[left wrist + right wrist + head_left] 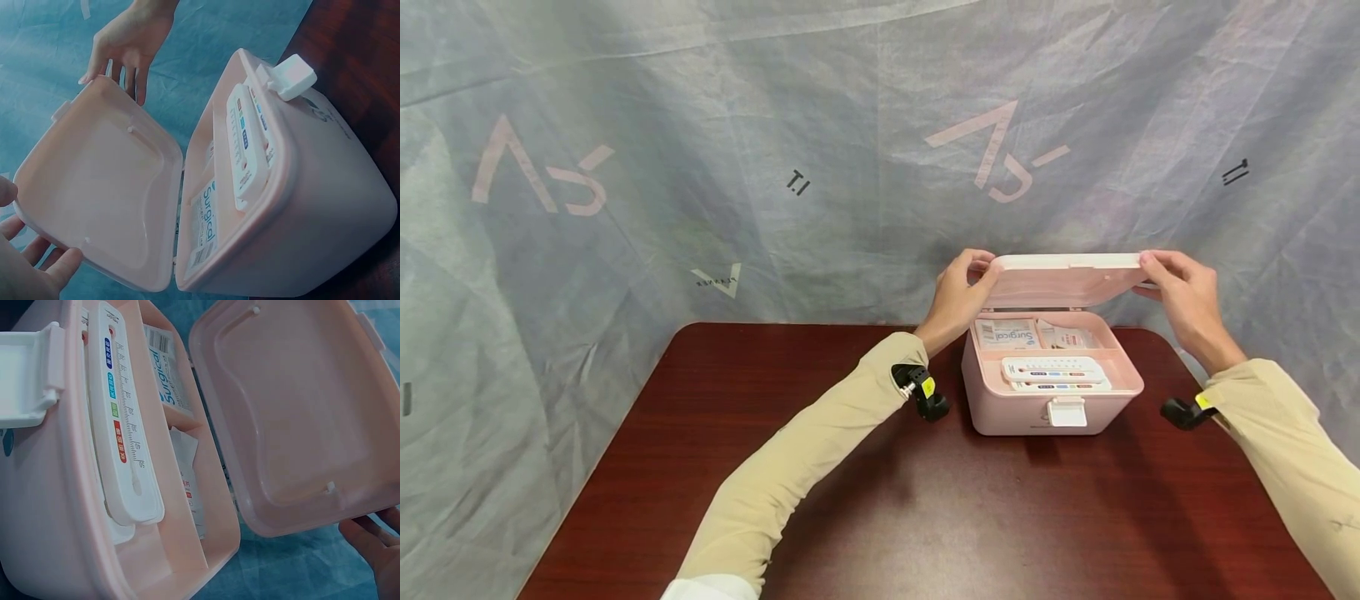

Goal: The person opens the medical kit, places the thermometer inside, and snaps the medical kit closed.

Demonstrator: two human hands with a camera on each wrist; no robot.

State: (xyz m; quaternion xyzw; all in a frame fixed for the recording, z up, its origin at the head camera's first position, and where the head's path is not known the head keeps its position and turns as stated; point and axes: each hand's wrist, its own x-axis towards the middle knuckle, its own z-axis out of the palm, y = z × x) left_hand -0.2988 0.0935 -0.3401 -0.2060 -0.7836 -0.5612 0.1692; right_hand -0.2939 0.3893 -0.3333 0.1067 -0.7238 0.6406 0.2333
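Note:
A pink plastic medicine box (1022, 417) stands on the table with its lid (1067, 287) raised on the rear hinges. At the lid's left corner my left hand (958, 292) grips the edge between thumb and fingers. My right hand (1187, 300) holds the opposite corner the same way. White thermometers (1052, 369) with coloured scale labels lie one over another in the front compartment. Behind a divider sit a packet marked "Surgical" (167, 369) and a white sachet (187, 478) with red print. The white latch (1067, 412) hangs on the box's front.
The dark red wooden table (760, 392) extends to the left and in front of the box. A grey cloth sheet (850, 167) with printed letters hangs close behind the table. Black wrist mounts (931, 404) stick out below both beige sleeves (805, 450).

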